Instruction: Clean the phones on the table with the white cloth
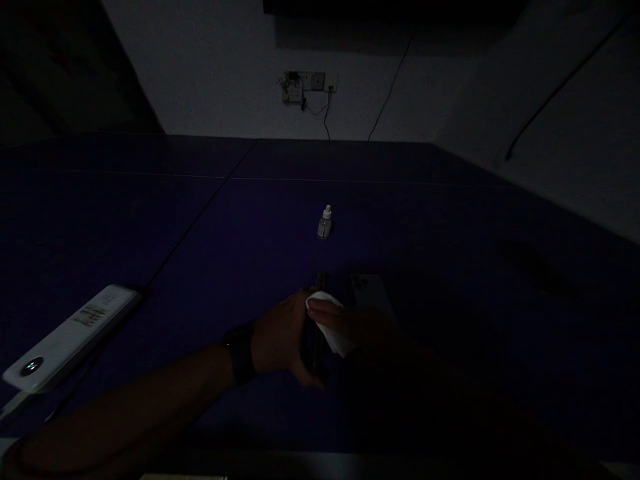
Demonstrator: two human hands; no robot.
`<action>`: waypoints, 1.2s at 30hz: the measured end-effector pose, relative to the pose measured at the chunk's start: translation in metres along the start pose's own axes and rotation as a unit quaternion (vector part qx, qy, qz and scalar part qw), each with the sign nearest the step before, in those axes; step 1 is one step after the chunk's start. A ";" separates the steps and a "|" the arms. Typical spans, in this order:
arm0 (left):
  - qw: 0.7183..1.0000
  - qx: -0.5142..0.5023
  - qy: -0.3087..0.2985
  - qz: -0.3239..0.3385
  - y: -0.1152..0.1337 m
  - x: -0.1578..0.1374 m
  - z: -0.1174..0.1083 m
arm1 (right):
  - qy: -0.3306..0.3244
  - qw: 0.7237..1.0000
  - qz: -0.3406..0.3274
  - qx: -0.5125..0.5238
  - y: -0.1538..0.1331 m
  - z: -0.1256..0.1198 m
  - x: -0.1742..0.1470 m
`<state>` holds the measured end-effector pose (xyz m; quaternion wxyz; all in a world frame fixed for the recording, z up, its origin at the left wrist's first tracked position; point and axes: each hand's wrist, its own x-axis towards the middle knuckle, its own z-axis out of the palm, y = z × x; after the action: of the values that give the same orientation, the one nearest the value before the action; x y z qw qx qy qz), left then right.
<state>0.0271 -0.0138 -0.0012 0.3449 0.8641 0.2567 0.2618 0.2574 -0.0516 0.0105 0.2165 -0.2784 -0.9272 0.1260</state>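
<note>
Left forearm (pixel 135 407), nearest the head camera: lower end cut off by the frame; dark watch (pixel 241 353) at wrist. Left hand (pixel 285 333): curled around a slim dark object (pixel 316 347), detail lost in gloom. Right hand (pixel 367 325): gripping white cloth (pixel 339 343) against that object's side; its forearm sunk in shadow. Phone (pixel 373 292): just beyond the right hand, partly hidden. Dropper bottle (pixel 325 225): upright, beyond both hands; label illegible. White device (pixel 75 337): well left of the left hand, cable cut off.
</note>
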 end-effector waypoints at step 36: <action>0.999 -0.022 -0.008 -0.024 0.000 0.000 0.001 | -0.051 0.996 -0.025 -0.072 0.002 0.006 0.002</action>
<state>0.0275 -0.0142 -0.0017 0.3721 0.8520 0.2684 0.2520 0.2544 -0.0492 0.0055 0.1512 -0.2627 -0.9505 0.0679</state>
